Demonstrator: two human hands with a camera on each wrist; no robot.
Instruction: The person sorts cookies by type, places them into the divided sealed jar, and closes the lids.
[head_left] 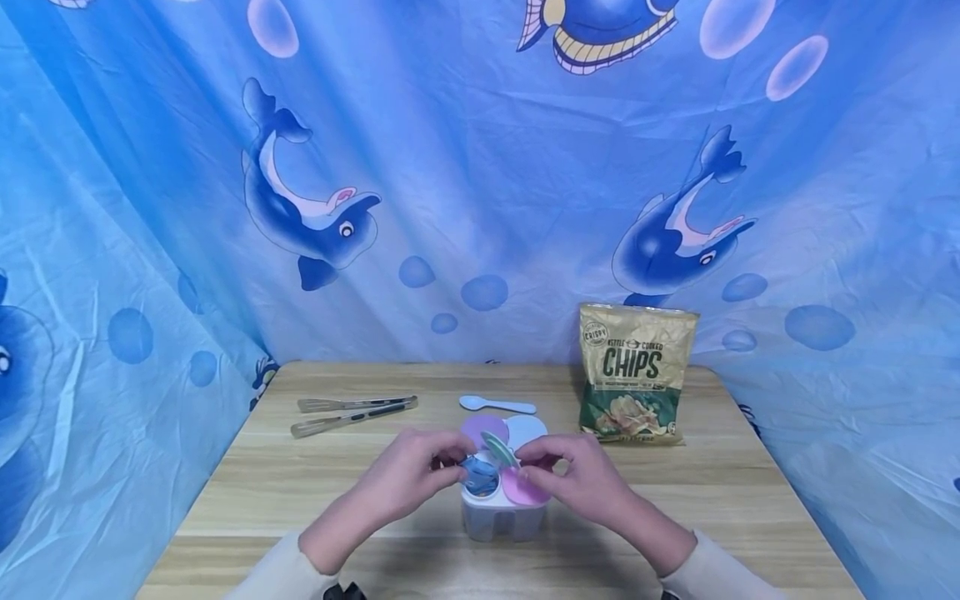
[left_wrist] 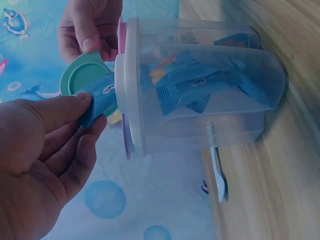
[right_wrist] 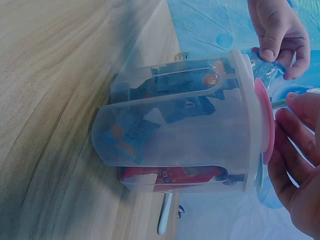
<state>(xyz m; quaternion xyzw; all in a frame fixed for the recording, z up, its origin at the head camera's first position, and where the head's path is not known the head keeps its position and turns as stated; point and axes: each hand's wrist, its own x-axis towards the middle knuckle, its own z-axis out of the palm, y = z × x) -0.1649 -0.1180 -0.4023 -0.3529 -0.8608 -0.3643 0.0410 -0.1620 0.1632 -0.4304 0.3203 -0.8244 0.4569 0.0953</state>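
A clear plastic container (head_left: 504, 522) with several round coloured lids stands on the table. My left hand (head_left: 414, 477) pinches a blue snack packet (left_wrist: 102, 99) between thumb and fingers at the mouth of one compartment. The packet's lower end is hidden inside the rim. With my right hand (head_left: 573, 475) I pinch the green lid (left_wrist: 87, 75), which is tilted up off that opening. The pink lid (head_left: 523, 487), purple lid (head_left: 484, 427) and pale blue lid (head_left: 528, 430) lie flat. Through the walls, more blue packets (right_wrist: 187, 107) and a red packet (right_wrist: 175, 175) show.
Behind the container lies a pale blue spoon (head_left: 497, 405). Metal tongs (head_left: 356, 414) rest at the back left. A chips bag (head_left: 636, 375) stands upright at the back right. A blue printed curtain (head_left: 480, 192) hangs around the wooden table (head_left: 315, 500).
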